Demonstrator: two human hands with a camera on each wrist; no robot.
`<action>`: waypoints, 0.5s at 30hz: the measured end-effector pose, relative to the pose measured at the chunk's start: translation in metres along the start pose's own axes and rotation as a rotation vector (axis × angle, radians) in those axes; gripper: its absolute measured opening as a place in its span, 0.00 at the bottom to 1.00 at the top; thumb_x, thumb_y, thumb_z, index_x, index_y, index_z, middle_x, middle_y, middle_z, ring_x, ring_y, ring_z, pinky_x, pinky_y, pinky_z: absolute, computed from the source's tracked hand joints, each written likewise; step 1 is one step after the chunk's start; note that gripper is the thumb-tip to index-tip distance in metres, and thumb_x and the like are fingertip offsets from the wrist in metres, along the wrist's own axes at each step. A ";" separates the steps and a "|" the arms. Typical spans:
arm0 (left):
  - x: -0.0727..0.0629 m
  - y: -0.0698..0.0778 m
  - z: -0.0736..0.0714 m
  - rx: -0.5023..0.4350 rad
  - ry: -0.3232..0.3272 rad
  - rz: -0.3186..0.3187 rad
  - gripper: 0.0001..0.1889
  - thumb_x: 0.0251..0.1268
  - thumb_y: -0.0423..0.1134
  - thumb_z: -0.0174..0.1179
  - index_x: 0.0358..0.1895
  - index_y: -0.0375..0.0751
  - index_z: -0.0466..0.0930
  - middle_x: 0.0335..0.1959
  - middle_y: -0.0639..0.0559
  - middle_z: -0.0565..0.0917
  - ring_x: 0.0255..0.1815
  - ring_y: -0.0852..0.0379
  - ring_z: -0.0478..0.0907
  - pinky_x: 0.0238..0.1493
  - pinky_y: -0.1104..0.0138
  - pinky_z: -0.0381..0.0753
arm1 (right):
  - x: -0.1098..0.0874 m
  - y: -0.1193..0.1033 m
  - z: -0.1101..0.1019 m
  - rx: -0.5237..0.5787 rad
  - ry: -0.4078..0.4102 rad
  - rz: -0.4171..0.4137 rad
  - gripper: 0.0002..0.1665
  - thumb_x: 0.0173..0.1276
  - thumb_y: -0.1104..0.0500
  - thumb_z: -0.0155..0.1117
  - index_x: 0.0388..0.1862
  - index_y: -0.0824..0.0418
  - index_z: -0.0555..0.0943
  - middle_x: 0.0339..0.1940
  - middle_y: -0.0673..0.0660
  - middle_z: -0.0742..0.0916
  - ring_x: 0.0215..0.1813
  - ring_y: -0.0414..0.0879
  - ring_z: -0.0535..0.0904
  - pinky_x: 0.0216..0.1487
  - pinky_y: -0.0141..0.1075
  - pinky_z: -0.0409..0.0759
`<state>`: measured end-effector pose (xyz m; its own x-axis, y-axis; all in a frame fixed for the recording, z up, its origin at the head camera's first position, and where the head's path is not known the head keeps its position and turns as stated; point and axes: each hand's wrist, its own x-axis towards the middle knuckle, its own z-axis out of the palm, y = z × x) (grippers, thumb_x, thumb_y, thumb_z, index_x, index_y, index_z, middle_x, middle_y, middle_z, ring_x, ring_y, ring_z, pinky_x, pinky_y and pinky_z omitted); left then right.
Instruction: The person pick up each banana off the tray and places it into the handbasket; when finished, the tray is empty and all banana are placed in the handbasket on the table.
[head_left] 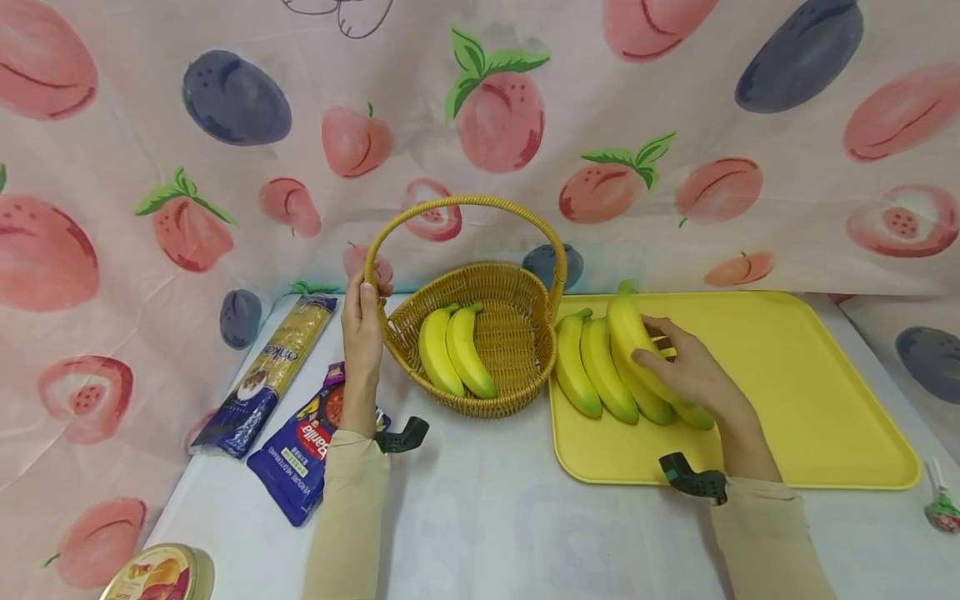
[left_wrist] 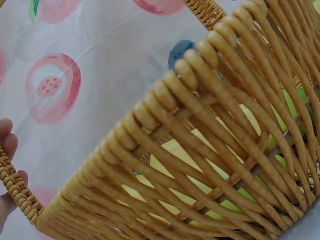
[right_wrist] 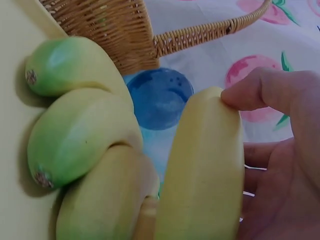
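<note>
— Bananas (head_left: 633, 367), then: where were they?

— Nearest first, a tin (head_left: 159, 573) sat at the table's (head_left: 480, 517) front left corner. Two sleeves came up past it. Left of the left sleeve lay a blue pasta bag (head_left: 296, 454) and a long spaghetti pack (head_left: 270, 375).

— And the bunch itself?

— It lay on the left part of the yellow tray (head_left: 810, 392), just right of the basket (head_left: 480, 333). The right hand (head_left: 686, 371) had its fingers curled over the rightmost, uppermost banana; the right wrist view showed a fingertip (right_wrist: 245, 95) pressed on that fruit and the palm beneath it, so the grip was closed round it.

— Were the green tips toward the basket?

— Toward the basket wall, yes, as that same view showed.

— What of the other hand?

— The left hand (head_left: 362, 329) held the basket's handle low on its left side, fingers wrapped round the wicker. The left wrist view showed fingertips (left_wrist: 7, 135) behind the woven band.

— Anything in the basket?

— Two bananas (head_left: 456, 350), side by side against its left wall. Behind everything hung a cloth (head_left: 675, 125) printed with peaches and plums.
</note>
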<state>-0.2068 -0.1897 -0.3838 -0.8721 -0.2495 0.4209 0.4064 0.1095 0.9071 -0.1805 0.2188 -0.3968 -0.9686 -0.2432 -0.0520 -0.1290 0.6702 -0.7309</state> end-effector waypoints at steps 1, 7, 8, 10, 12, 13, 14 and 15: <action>0.000 0.000 0.000 0.001 0.000 0.000 0.19 0.77 0.41 0.37 0.63 0.46 0.70 0.43 0.31 0.72 0.49 0.39 0.70 0.56 0.60 0.69 | 0.000 -0.002 0.001 0.005 -0.009 -0.004 0.38 0.71 0.48 0.53 0.72 0.67 0.56 0.65 0.69 0.70 0.62 0.64 0.67 0.57 0.56 0.70; 0.000 0.000 -0.001 0.004 -0.004 -0.001 0.18 0.77 0.42 0.37 0.63 0.47 0.70 0.44 0.31 0.72 0.49 0.40 0.70 0.56 0.61 0.69 | -0.001 -0.009 0.006 0.030 -0.048 -0.020 0.38 0.71 0.49 0.55 0.71 0.67 0.56 0.65 0.67 0.70 0.63 0.63 0.67 0.58 0.56 0.70; 0.000 0.000 -0.001 0.001 -0.005 -0.001 0.19 0.77 0.42 0.37 0.63 0.47 0.70 0.44 0.31 0.72 0.50 0.39 0.70 0.57 0.60 0.68 | -0.001 -0.009 0.007 0.037 -0.053 -0.024 0.38 0.70 0.49 0.55 0.71 0.67 0.57 0.65 0.67 0.70 0.62 0.62 0.67 0.58 0.56 0.70; 0.000 0.000 -0.001 -0.006 -0.007 0.004 0.18 0.77 0.41 0.37 0.63 0.46 0.70 0.44 0.30 0.71 0.49 0.42 0.71 0.57 0.59 0.68 | -0.001 -0.011 0.009 0.047 -0.066 -0.032 0.37 0.70 0.49 0.56 0.70 0.65 0.58 0.64 0.65 0.71 0.62 0.61 0.67 0.59 0.55 0.69; 0.001 -0.001 0.000 -0.012 -0.007 0.004 0.18 0.77 0.40 0.37 0.63 0.45 0.70 0.45 0.30 0.71 0.49 0.42 0.71 0.59 0.57 0.68 | -0.001 -0.012 0.012 0.055 -0.079 -0.043 0.37 0.70 0.50 0.57 0.70 0.65 0.58 0.63 0.64 0.71 0.61 0.59 0.68 0.58 0.54 0.69; 0.001 0.000 0.000 -0.012 -0.007 0.004 0.18 0.77 0.40 0.37 0.62 0.44 0.70 0.44 0.30 0.71 0.50 0.42 0.71 0.59 0.58 0.68 | -0.001 -0.013 0.013 0.055 -0.086 -0.047 0.37 0.69 0.50 0.57 0.70 0.64 0.58 0.63 0.64 0.71 0.61 0.59 0.68 0.58 0.54 0.70; 0.001 0.000 0.000 -0.010 -0.005 0.003 0.18 0.77 0.40 0.37 0.61 0.44 0.70 0.44 0.30 0.71 0.49 0.43 0.71 0.58 0.58 0.68 | -0.001 -0.014 0.014 0.052 -0.093 -0.049 0.37 0.69 0.50 0.57 0.70 0.63 0.58 0.64 0.63 0.71 0.61 0.58 0.68 0.58 0.53 0.70; 0.001 0.000 0.000 -0.009 -0.004 0.003 0.17 0.77 0.39 0.37 0.61 0.43 0.70 0.44 0.29 0.71 0.49 0.43 0.71 0.58 0.58 0.68 | -0.002 -0.015 0.015 0.050 -0.100 -0.056 0.37 0.69 0.50 0.58 0.70 0.63 0.58 0.64 0.63 0.71 0.61 0.58 0.69 0.58 0.53 0.70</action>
<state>-0.2076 -0.1901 -0.3833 -0.8719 -0.2450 0.4240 0.4118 0.1016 0.9056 -0.1738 0.1985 -0.3956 -0.9337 -0.3497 -0.0763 -0.1691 0.6188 -0.7672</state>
